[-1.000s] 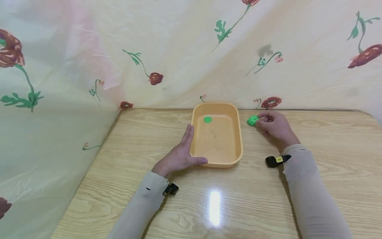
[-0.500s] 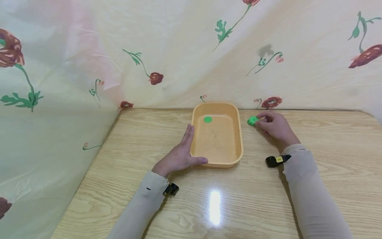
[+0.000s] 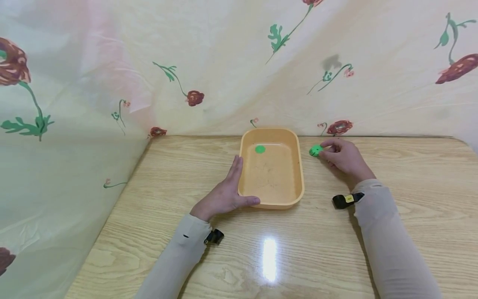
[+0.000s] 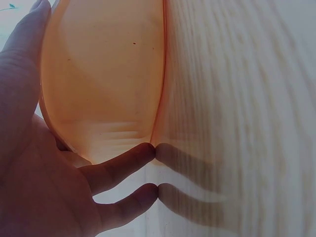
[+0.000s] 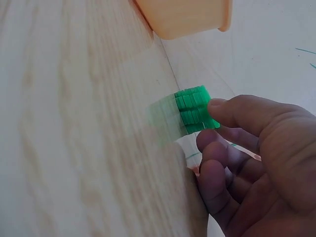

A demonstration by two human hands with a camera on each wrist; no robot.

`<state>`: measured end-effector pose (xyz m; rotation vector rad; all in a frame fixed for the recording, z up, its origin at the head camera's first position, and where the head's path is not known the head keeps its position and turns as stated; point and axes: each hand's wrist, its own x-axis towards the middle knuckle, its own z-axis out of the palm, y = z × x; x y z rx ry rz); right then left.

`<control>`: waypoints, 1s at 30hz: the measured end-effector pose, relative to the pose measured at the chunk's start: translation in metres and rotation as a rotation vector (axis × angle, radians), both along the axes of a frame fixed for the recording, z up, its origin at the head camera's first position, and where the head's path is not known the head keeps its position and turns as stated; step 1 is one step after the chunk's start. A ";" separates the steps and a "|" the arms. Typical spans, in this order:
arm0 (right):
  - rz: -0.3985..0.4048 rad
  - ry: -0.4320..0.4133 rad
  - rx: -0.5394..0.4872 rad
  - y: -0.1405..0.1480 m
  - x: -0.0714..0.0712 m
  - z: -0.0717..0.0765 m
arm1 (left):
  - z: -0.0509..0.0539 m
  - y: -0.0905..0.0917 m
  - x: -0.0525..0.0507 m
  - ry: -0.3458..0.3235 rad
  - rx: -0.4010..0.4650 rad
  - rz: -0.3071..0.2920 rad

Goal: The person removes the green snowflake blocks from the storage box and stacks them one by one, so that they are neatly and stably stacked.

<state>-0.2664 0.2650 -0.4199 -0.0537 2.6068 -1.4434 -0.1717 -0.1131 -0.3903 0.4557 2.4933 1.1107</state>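
An orange rectangular plastic tray stands on the wooden table. My left hand rests against its near left corner, the fingers stretched along the left side and the thumb at the near edge. In the left wrist view two spread fingers touch the tabletop beside the tray wall. Inside the tray, near the far left, lies a flat green disc. Right of the tray, my right hand pinches a small round green piece with ribbed sides between thumb and fingers, at the table surface.
Behind and to the left of the wooden table hangs a cream flowered sheet. The tray's far end is close to the sheet. Each wrist wears a black strapped camera. A light reflection shows on the table near the front.
The green piece at the right fingertips turns slightly, its dark marks shifting. Both hands and the tray stay in place.
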 end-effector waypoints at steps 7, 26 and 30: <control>0.008 0.013 0.022 0.000 -0.002 -0.001 | 0.000 0.001 0.000 0.005 0.000 0.002; 0.026 0.026 -0.004 0.002 -0.004 0.008 | -0.001 0.001 -0.001 0.006 0.014 0.002; 0.008 0.044 -0.064 0.000 -0.004 0.019 | -0.001 0.002 -0.002 0.013 0.009 -0.004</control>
